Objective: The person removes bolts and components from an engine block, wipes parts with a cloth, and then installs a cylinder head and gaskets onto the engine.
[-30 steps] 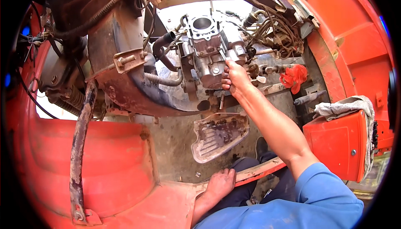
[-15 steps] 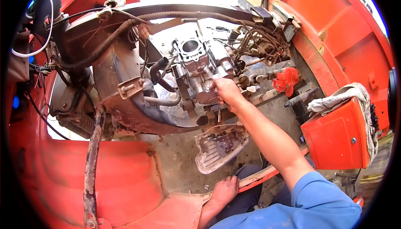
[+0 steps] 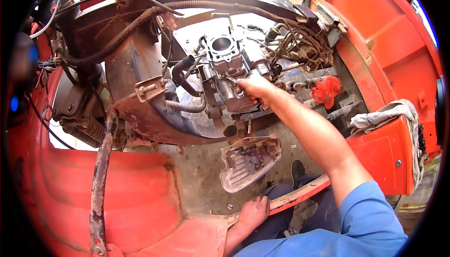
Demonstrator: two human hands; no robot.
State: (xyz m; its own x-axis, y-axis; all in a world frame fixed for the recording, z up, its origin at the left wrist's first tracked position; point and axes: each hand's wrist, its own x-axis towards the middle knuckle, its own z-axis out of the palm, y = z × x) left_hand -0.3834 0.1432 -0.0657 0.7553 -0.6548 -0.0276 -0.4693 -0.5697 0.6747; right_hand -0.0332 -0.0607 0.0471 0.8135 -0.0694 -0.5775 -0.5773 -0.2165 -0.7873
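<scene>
My right hand [image 3: 257,89] is closed on a small metal wrench [image 3: 228,78], whose end shows past my fingers against the side of an engine [image 3: 234,98]. Most of the handle is hidden in my grip. The engine's bare cylinder [image 3: 222,44], with its round open bore, faces up just beyond the hand. Low in the view, my left hand [image 3: 254,211] rests with its fingers curled over the edge of a red rail [image 3: 300,195]. Below the engine hangs a dirty, ribbed metal foot plate [image 3: 251,163].
A dark curved frame beam [image 3: 187,132] and a corrugated hose [image 3: 126,34] run round the engine. Bundled wires [image 3: 304,46] lie at its right. A red cloth [image 3: 325,92] wraps a rod end. At right, a grey rag [image 3: 389,111] drapes over a red panel [image 3: 382,156].
My view has shifted slightly. My right hand has turned the wrench, which now lies flatter and points left. The left hand stays on the rail.
</scene>
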